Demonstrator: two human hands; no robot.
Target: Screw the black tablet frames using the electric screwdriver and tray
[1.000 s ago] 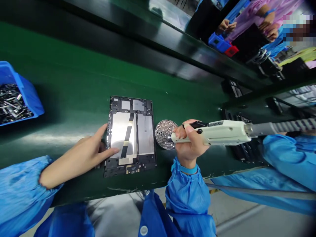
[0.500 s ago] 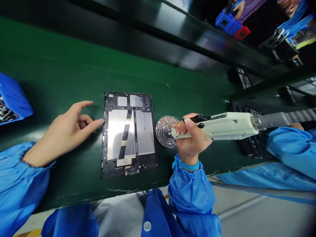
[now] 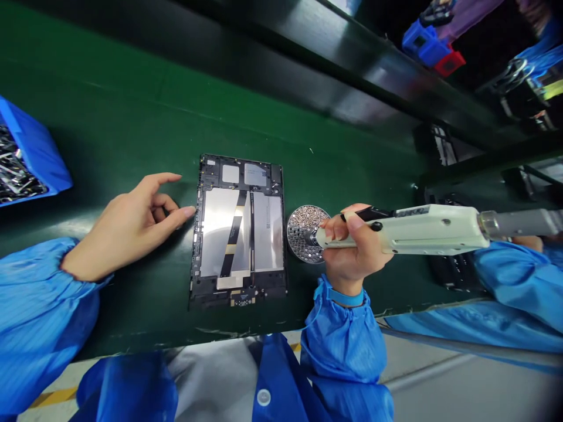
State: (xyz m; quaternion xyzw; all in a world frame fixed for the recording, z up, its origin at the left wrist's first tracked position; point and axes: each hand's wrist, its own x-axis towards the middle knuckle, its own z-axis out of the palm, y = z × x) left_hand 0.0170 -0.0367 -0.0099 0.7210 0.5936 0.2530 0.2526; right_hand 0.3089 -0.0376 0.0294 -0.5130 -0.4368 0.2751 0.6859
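My right hand (image 3: 356,246) is wrapped round a cream-coloured electric screwdriver (image 3: 435,230). Its metal nose points down over a round screw tray (image 3: 310,218) full of small holes, with many tiny screws on it; the bit's tip is hidden. Left of the tray lies an opened tablet (image 3: 267,228), with silver panels and a dark ribbon cable (image 3: 233,237) inside its black frame. My left hand (image 3: 136,225) is at the tablet's left edge, thumb tip touching or almost touching it. Its index finger is stretched out, the other fingers loosely curled, and nothing is held.
A blue bin (image 3: 37,152) with small metal parts stands at the far left of the green table (image 3: 132,117). Dark parts lie at the right, near a co-worker's blue sleeve (image 3: 519,281). Blue and red bins (image 3: 426,44) sit beyond the dark rail (image 3: 281,64).
The whole view has shifted, so the tablet, tray and hands appear slightly further right. The screwdriver stays over the screw tray, and the left hand keeps its pose beside the tablet.
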